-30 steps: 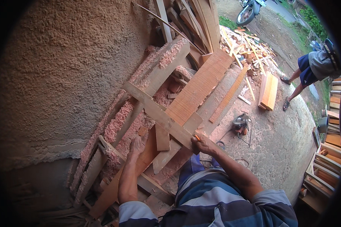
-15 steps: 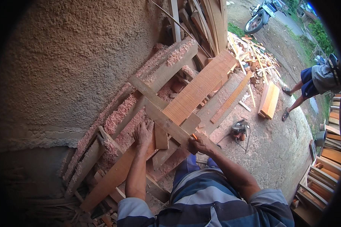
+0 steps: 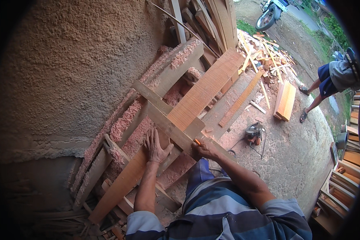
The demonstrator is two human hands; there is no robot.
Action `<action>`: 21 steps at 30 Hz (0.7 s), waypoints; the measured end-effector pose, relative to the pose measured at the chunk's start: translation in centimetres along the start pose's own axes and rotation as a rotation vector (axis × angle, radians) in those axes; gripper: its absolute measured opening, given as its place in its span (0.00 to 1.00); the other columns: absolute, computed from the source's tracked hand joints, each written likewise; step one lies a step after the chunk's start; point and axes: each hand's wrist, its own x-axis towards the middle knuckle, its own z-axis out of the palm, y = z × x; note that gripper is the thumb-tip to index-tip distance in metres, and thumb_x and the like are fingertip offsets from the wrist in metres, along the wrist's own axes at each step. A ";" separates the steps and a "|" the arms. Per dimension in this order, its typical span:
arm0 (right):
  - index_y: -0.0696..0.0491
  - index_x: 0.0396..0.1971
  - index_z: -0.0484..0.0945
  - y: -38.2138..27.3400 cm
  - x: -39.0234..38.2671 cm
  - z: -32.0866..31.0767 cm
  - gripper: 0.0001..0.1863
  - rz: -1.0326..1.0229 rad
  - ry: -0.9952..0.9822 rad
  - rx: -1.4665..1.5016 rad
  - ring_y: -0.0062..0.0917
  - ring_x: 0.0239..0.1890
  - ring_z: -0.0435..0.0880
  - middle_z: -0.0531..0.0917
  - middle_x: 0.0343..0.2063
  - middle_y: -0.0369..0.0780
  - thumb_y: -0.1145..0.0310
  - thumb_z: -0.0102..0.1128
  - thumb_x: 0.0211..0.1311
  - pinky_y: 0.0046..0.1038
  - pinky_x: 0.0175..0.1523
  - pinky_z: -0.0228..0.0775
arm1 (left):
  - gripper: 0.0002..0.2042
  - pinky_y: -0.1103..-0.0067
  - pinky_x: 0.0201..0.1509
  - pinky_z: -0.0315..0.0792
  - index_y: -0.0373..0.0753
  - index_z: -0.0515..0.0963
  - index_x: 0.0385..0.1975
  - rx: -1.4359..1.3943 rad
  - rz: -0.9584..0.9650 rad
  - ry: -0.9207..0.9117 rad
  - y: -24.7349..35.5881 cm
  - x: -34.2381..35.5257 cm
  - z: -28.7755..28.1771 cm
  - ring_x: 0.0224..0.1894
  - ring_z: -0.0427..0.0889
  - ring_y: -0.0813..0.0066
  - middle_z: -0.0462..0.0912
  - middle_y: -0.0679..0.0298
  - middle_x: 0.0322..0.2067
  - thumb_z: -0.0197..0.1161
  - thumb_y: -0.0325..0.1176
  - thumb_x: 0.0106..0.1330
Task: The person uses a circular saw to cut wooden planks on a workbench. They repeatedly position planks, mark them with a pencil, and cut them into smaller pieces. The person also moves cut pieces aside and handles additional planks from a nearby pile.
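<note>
My right hand (image 3: pixel 205 149) is closed around an orange pencil (image 3: pixel 197 142) at the near end of a flat wooden crosspiece (image 3: pixel 170 127). That crosspiece lies over a long, reddish-brown plank (image 3: pixel 206 90), which slants from the upper right toward me. My left hand (image 3: pixel 156 147) rests palm down with fingers apart, just left of the crosspiece and at the upper end of a brown board (image 3: pixel 118 188) running to the lower left. Another grey-brown wooden piece (image 3: pixel 152 96) sticks out beyond the crosspiece. Whether the pencil tip touches wood is too small to tell.
Heavy beams (image 3: pixel 176 68) covered in pink shavings run along the rough wall (image 3: pixel 80 72). A circular saw (image 3: pixel 254 134) with a cord sits on the floor, near stacked boards (image 3: pixel 286 102). Wood scraps (image 3: pixel 268 52) are heaped beyond. A person (image 3: pixel 334 78) stands at the right; a motorcycle (image 3: pixel 268 18) is farther off.
My left hand has gone from curled fingers to spread fingers and turned slightly. The crosspiece has shifted on the plank, and my right hand with the pencil has moved a little left.
</note>
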 end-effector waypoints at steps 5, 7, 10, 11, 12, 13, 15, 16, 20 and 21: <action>0.49 0.44 0.75 0.6 0.1 0.1 0.20 -0.019 -0.029 0.029 0.43 0.37 0.83 0.81 0.31 0.47 0.46 0.45 0.77 0.42 0.43 0.71 | 0.54 0.44 0.77 0.40 0.37 0.52 0.77 0.032 0.002 0.065 0.7 0.0 0.1 0.78 0.51 0.44 0.56 0.46 0.76 0.70 0.55 0.53; 0.49 0.44 0.75 0.6 0.1 0.1 0.21 -0.047 -0.022 0.011 0.42 0.37 0.82 0.81 0.31 0.47 0.46 0.45 0.77 0.42 0.43 0.71 | 0.54 0.44 0.77 0.40 0.36 0.53 0.77 0.012 -0.021 0.051 0.8 0.0 0.0 0.78 0.51 0.44 0.57 0.46 0.76 0.70 0.55 0.52; 0.49 0.43 0.75 0.2 -0.1 -0.1 0.21 -0.050 -0.034 0.019 0.42 0.37 0.82 0.81 0.31 0.47 0.46 0.45 0.77 0.42 0.43 0.71 | 0.54 0.45 0.77 0.40 0.36 0.53 0.77 0.000 -0.021 0.053 0.7 -0.1 0.0 0.78 0.51 0.44 0.57 0.46 0.76 0.70 0.56 0.52; 0.49 0.43 0.75 0.1 -0.2 -0.2 0.21 -0.020 -0.058 0.042 0.42 0.37 0.82 0.81 0.31 0.46 0.45 0.45 0.77 0.41 0.43 0.71 | 0.54 0.45 0.77 0.40 0.36 0.53 0.77 -0.005 -0.018 0.055 0.7 -0.1 0.1 0.78 0.51 0.44 0.57 0.46 0.76 0.70 0.56 0.52; 0.49 0.43 0.75 -0.1 -0.3 -0.3 0.21 -0.045 -0.040 0.022 0.41 0.37 0.82 0.81 0.31 0.46 0.45 0.45 0.77 0.41 0.43 0.71 | 0.54 0.45 0.77 0.40 0.36 0.53 0.77 0.005 -0.019 0.053 0.6 -0.1 0.1 0.78 0.51 0.44 0.56 0.45 0.76 0.70 0.56 0.52; 0.49 0.42 0.75 -0.2 -0.4 -0.4 0.21 -0.039 -0.043 0.021 0.41 0.37 0.82 0.81 0.31 0.46 0.45 0.45 0.77 0.41 0.43 0.71 | 0.54 0.45 0.77 0.40 0.36 0.53 0.77 0.016 -0.021 0.052 0.5 -0.1 0.2 0.78 0.52 0.44 0.56 0.45 0.76 0.70 0.56 0.52; 0.49 0.41 0.75 -0.4 -0.5 -0.5 0.21 -0.044 -0.038 0.016 0.39 0.36 0.82 0.81 0.30 0.45 0.45 0.45 0.77 0.40 0.43 0.71 | 0.54 0.45 0.77 0.40 0.36 0.53 0.77 0.021 -0.015 0.055 0.4 -0.1 0.2 0.78 0.52 0.44 0.56 0.45 0.76 0.70 0.56 0.52; 0.49 0.41 0.76 -0.5 -0.5 -0.5 0.21 -0.053 -0.032 0.012 0.39 0.36 0.82 0.81 0.30 0.45 0.45 0.45 0.77 0.40 0.43 0.71 | 0.54 0.44 0.78 0.40 0.36 0.53 0.77 0.016 -0.009 0.059 0.3 -0.1 0.3 0.77 0.52 0.44 0.56 0.45 0.76 0.70 0.56 0.52; 0.48 0.40 0.76 -0.4 -0.4 -0.4 0.22 -0.035 -0.039 0.050 0.36 0.34 0.82 0.80 0.29 0.43 0.45 0.45 0.77 0.39 0.42 0.71 | 0.54 0.44 0.78 0.40 0.36 0.53 0.77 0.002 -0.003 0.068 0.2 -0.1 0.5 0.77 0.53 0.43 0.56 0.45 0.76 0.69 0.57 0.52; 0.48 0.40 0.76 -0.4 -0.3 -0.4 0.21 -0.035 -0.029 0.040 0.36 0.34 0.82 0.80 0.29 0.43 0.44 0.45 0.77 0.39 0.42 0.71 | 0.54 0.44 0.77 0.40 0.35 0.53 0.77 0.002 -0.014 0.060 0.2 -0.1 0.5 0.77 0.53 0.42 0.56 0.45 0.76 0.69 0.57 0.52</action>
